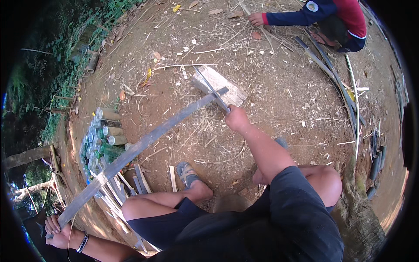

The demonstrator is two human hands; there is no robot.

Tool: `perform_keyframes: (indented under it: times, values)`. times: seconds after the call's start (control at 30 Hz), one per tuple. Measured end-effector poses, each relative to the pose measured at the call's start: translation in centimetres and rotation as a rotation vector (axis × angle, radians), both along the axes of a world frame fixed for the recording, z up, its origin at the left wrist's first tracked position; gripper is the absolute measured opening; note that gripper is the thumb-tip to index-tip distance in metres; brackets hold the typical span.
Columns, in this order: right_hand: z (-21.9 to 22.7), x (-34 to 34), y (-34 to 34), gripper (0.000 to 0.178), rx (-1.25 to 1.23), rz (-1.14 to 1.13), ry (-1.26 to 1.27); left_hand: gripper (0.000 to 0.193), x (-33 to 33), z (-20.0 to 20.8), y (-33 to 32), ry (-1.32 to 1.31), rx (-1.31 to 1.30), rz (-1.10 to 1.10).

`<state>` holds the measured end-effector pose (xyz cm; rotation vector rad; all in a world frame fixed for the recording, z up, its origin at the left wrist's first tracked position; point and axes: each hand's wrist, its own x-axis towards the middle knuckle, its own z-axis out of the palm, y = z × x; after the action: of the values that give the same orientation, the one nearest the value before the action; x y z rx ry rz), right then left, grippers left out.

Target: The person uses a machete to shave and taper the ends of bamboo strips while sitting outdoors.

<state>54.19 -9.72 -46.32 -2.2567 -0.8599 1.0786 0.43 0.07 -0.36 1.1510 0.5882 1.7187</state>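
Observation:
My left hand (60,235), with a chain bracelet at its wrist, is closed round the near end of a long, flat, grey bamboo slat (144,142). The slat slants up to the right, and its far end lies over a pale wooden block (229,89) on the ground. In my right hand (238,118) is the handle of a machete (208,84). Its long thin blade points up and left, crossing the slat close to the far end, above the block. Whether the edge bites into the slat, I cannot tell.
Several bottles (107,131) are stacked at the left, beside a bundle of split strips (115,192). At the upper right another person (336,19) squats, one hand on thin sticks. Long dark bamboo pieces (336,83) lie at the right, near a log (360,214). Wood chips litter the dirt.

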Motion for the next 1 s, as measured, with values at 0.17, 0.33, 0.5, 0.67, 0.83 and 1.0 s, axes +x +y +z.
perform_keyframes:
  times: [0.17, 0.33, 0.5, 0.67, 0.83, 1.0]
  values:
    - [-2.0, 0.4, -1.0, 0.03, 0.02, -0.056, -0.083, 0.08, -0.2, -0.4, -0.1, -0.009, 0.057, -0.129]
    - [-1.4, -1.0, -2.3, 0.033, -0.01, 0.01, -0.089, 0.079, -0.8, -1.4, -0.4, -0.012, 0.066, -0.118]
    - [-5.5, 2.2, -3.5, 0.031, 0.013, -0.116, -0.065, 0.084, 0.4, -1.8, -1.4, -0.117, 0.112, -0.125]
    - [-6.2, -0.9, -6.0, 0.032, 0.05, -0.291, -0.036, 0.071, 2.1, -2.0, -2.2, -0.218, 0.167, -0.039]
    - [-6.3, -1.6, -8.7, 0.039, 0.041, -0.345, -0.018, 0.062, 4.8, -1.6, -3.2, -0.152, 0.285, 0.105]
    - [-3.4, -2.2, -10.0, 0.042, 0.051, -0.334, -0.017, 0.053, 7.3, -1.0, -5.5, -0.232, 0.406, -0.081]
